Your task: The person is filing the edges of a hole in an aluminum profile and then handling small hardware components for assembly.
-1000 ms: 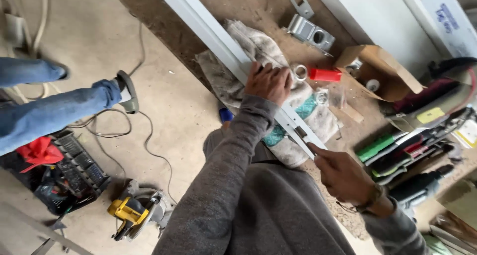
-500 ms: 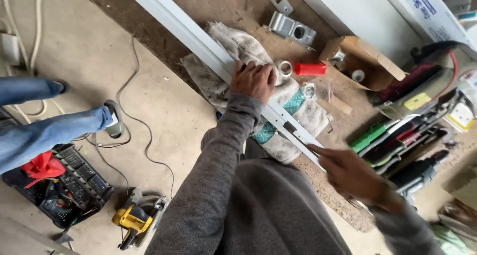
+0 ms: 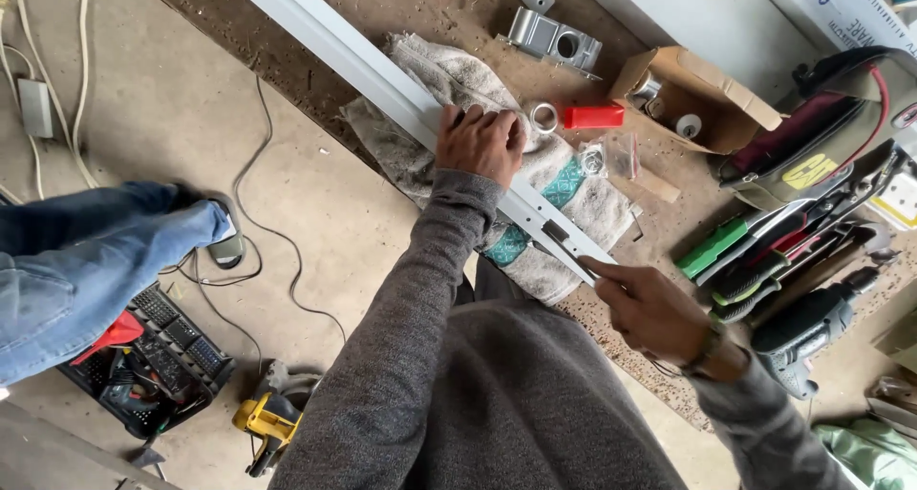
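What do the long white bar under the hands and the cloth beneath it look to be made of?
Bar: probably painted or coated metal, judging by its smooth white faces and crisp straight edges; plastic can't be ruled out. Cloth: woven terry towel, grey-white and rumpled, with a fuzzy looped surface.

cardboard box (image 3: 712, 103): open, brown, flaps up, upper right on bench, small parts inside
yellow label (image 3: 807, 172): oval, on dark tool bag right of box
white carton (image 3: 841, 8): blue print, top right edge
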